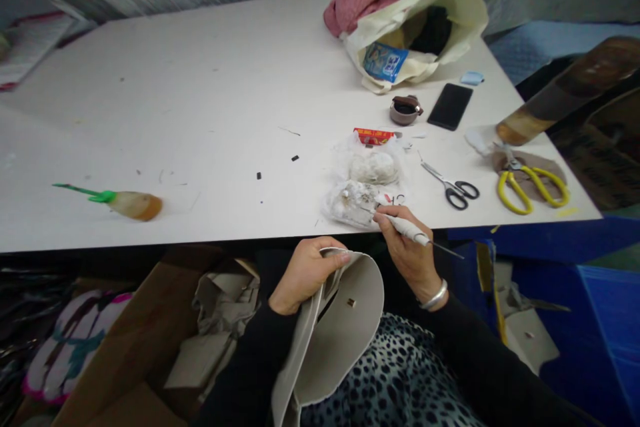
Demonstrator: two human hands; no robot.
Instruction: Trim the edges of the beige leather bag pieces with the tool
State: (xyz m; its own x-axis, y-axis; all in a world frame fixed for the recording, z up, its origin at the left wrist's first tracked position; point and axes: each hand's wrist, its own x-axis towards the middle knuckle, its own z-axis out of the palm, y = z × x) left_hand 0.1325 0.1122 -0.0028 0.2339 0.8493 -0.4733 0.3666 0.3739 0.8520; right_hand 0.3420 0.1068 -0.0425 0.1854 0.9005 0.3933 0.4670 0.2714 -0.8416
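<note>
My left hand is closed on the upper edge of a beige leather-like bag, thumb on top. The bag's rounded flap stands open over my lap, with a small metal fitting on its inner face. In my right hand is an awl-like tool with a white wrapped handle and thin metal sticking out at both ends. Its front end points at a clump of white material in clear plastic by the table edge; whether they touch I cannot tell. A second white clump lies just behind.
On the white table are black scissors, yellow-handled cutters, a phone, a tape roll, a brown bottle, a cloth bag and a green-tipped glue bottle. Cardboard boxes stand below left.
</note>
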